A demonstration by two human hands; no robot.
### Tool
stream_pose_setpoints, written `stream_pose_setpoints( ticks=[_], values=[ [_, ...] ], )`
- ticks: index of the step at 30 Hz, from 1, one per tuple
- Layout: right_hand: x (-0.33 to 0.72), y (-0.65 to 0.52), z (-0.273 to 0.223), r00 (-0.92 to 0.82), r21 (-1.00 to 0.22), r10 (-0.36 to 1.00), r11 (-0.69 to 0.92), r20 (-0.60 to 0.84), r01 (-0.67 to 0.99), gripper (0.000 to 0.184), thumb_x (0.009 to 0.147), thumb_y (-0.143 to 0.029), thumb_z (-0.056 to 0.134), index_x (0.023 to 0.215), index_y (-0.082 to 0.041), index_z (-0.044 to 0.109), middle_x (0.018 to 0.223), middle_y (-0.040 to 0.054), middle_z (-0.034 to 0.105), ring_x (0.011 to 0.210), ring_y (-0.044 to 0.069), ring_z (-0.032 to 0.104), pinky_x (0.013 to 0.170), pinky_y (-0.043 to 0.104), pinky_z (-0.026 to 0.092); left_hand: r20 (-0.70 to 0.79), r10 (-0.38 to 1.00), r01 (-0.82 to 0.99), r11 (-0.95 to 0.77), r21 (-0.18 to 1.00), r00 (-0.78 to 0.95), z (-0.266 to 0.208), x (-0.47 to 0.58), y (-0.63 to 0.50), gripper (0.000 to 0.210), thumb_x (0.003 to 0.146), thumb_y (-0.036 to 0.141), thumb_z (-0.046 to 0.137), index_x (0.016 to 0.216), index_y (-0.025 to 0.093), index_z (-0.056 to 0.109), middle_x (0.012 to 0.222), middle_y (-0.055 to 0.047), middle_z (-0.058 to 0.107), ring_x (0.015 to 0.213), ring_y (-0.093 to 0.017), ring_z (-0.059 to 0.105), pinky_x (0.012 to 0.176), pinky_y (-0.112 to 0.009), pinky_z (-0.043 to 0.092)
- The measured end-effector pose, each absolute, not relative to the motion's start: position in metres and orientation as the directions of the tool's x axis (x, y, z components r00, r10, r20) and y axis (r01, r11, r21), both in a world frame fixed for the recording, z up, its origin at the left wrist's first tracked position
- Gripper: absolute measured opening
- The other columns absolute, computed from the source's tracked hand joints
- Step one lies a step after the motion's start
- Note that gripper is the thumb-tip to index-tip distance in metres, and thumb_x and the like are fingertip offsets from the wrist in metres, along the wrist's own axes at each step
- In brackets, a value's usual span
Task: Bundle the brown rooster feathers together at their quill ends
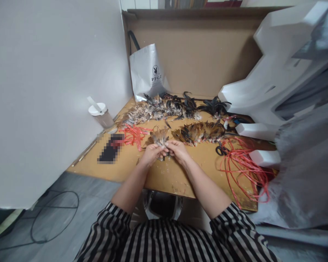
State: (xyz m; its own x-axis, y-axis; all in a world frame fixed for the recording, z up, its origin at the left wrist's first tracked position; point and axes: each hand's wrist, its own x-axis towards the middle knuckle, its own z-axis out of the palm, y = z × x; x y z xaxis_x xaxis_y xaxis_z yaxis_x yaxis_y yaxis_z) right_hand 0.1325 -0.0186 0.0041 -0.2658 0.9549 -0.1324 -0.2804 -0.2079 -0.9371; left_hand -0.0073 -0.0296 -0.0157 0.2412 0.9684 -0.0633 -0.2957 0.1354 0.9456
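My left hand and my right hand meet over the front middle of the table, both closed on one small bunch of feathers. Brown tips fan out beyond my fingers, and pale bases lie between the fingertips. Behind my right hand rests a row of brown feather bunches. Further back stretches a longer heap of mottled feathers, pale at the left and darker at the right. Red plastic strips lie to the left of my left hand.
A tan table carries everything. At its left edge stands a lidded cup; a pixelated dark object lies nearby. A silver bag leans at the back. Black-handled scissors, red strips and white foam pieces crowd the right.
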Motion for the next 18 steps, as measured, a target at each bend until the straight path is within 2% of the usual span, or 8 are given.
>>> stream_pose_setpoints(
  ticks=[4, 10, 15, 18],
  values=[
    [0.1335, -0.0187, 0.0047, -0.276, -0.931, 0.950, -0.226, -0.145, -0.288, 0.029, 0.057, -0.035, 0.071, 0.071, -0.014, 0.057, 0.045, -0.0050, 0.050, 0.036, 0.002, 0.033, 0.036, 0.016, 0.017, -0.062, 0.962, -0.290, 0.141, 0.947, 0.267, -0.0157, -0.0068, -0.0306, 0.028, 0.067, 0.036, 0.065, 0.073, 0.008, 0.066, 0.059, -0.006, 0.063, 0.045, -0.006, 0.052, 0.045, -0.018, 0.039],
    [0.1267, -0.0220, 0.0081, -0.157, -0.915, 0.976, -0.199, -0.152, -0.352, 0.030, 0.052, -0.033, 0.073, 0.067, -0.015, 0.054, 0.043, -0.0068, 0.049, 0.034, 0.003, 0.035, 0.035, 0.016, 0.020, -0.086, 0.958, -0.334, 0.179, 0.926, 0.274, -0.0159, -0.0045, -0.0301, 0.029, 0.064, 0.034, 0.067, 0.076, 0.007, 0.067, 0.062, -0.007, 0.065, 0.049, -0.008, 0.054, 0.044, -0.017, 0.039],
    [0.1240, -0.0239, 0.0062, -0.191, -0.909, 0.976, -0.174, -0.108, -0.378, 0.028, 0.056, -0.034, 0.071, 0.067, -0.016, 0.054, 0.044, -0.0061, 0.049, 0.036, 0.004, 0.038, 0.036, 0.016, 0.020, -0.087, 0.968, -0.311, 0.161, 0.937, 0.236, -0.0157, -0.0036, -0.0290, 0.030, 0.063, 0.035, 0.067, 0.074, 0.008, 0.067, 0.059, -0.007, 0.064, 0.045, -0.008, 0.052, 0.043, -0.018, 0.039],
    [0.1265, -0.0237, 0.0044, -0.211, -0.917, 0.974, -0.161, -0.088, -0.364, 0.027, 0.057, -0.034, 0.071, 0.066, -0.016, 0.054, 0.043, -0.0063, 0.048, 0.036, 0.003, 0.035, 0.036, 0.016, 0.017, -0.071, 0.971, -0.240, 0.127, 0.962, 0.229, -0.0148, -0.0042, -0.0287, 0.030, 0.064, 0.037, 0.066, 0.074, 0.008, 0.067, 0.058, -0.007, 0.064, 0.043, -0.008, 0.052, 0.043, -0.019, 0.040]
  ],
)
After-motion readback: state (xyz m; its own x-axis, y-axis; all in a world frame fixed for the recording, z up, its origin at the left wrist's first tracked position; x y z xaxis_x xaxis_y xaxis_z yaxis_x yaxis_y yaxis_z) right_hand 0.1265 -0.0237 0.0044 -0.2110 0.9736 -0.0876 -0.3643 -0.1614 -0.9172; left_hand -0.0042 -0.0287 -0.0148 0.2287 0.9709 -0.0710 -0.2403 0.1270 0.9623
